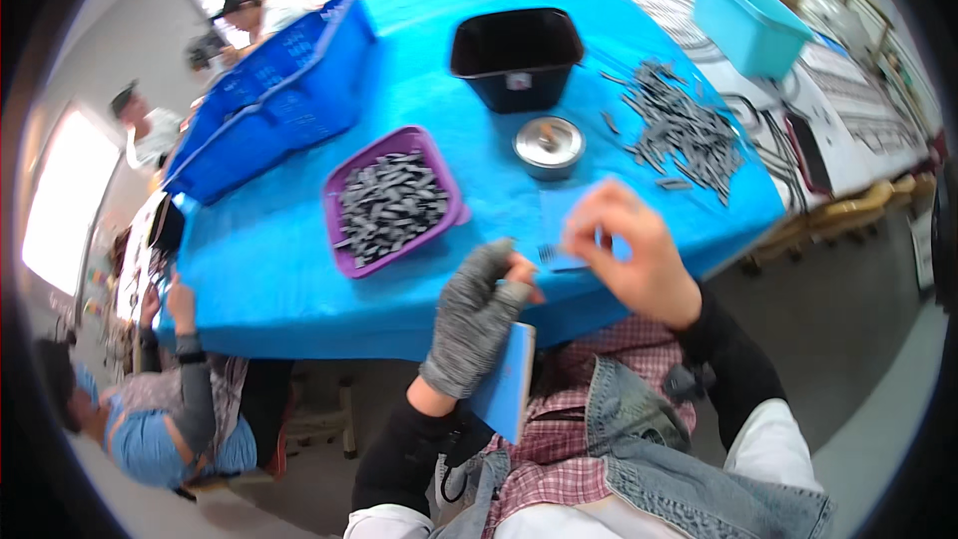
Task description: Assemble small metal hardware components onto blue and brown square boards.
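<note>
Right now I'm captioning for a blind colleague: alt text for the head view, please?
A gray-gloved left hand and bare right hand pinch a small dark part over a blue table, near a purple tray of gray parts.

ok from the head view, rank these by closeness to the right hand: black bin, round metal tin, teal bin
From the right hand:
1. round metal tin, just beyond it on the blue table.
2. black bin, farther back, centre.
3. teal bin, far right corner.
</note>
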{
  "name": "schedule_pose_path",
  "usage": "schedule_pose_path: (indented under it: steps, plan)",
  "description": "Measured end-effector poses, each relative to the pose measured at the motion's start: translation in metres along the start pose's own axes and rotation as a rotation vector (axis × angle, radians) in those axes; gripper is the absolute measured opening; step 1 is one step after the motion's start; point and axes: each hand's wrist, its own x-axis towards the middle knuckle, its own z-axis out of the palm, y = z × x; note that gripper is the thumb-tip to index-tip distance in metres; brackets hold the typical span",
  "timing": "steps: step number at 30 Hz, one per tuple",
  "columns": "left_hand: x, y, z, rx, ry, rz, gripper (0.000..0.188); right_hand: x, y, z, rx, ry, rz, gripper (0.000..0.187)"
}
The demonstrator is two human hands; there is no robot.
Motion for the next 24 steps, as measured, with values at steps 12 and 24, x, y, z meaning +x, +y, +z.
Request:
schedule_pose_path:
  steps: [12, 24]
  plan:
    - [-0.107, -0.092, -0.021, -0.794, -0.059, -1.081, 0.047, 0.067, 0.110, -0.020, -0.374, 0.110, 0.098, 0.015]
    - [-0.118, -0.101, -0.065, -0.737, -0.067, -0.994, 0.062, 0.068, 0.114, -0.014, -0.390, 0.089, 0.117, 0.013]
